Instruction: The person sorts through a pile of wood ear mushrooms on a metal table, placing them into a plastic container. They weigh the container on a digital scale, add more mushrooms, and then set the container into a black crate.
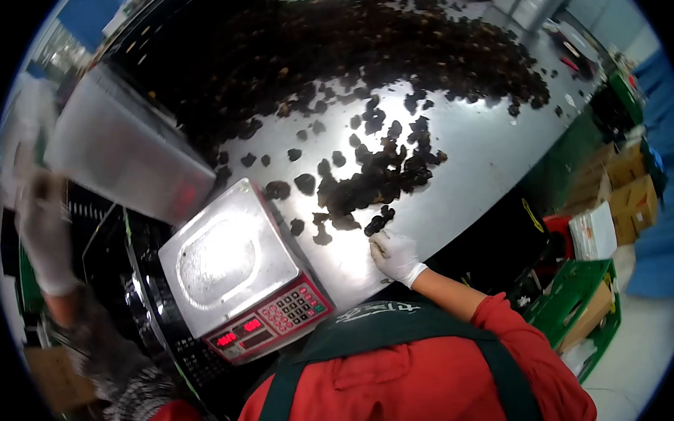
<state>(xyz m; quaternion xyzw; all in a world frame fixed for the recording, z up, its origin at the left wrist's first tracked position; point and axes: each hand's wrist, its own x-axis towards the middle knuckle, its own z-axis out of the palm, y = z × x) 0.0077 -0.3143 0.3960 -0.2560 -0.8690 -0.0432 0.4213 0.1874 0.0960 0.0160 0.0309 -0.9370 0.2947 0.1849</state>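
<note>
On the metal table's near edge my right hand (pixel 395 257), in a white glove, has its fingers closed at a small dark piece (pixel 379 220). A loose group of dark pieces (pixel 381 179) lies just beyond it. My left hand (pixel 42 226), gloved and smeared by motion, is raised at the far left beside a tilted translucent plastic bin (pixel 124 145); its fingers are too blurred to read. Between my hands stands a scale (pixel 229 254) with a bare metal plate and a lit red display.
A large heap of dark pieces (pixel 329 51) covers the back of the metal table (pixel 471 158). Green crates (pixel 574 305) and cardboard boxes (pixel 632 203) stand at the right. Black crates are at the left, below the bin.
</note>
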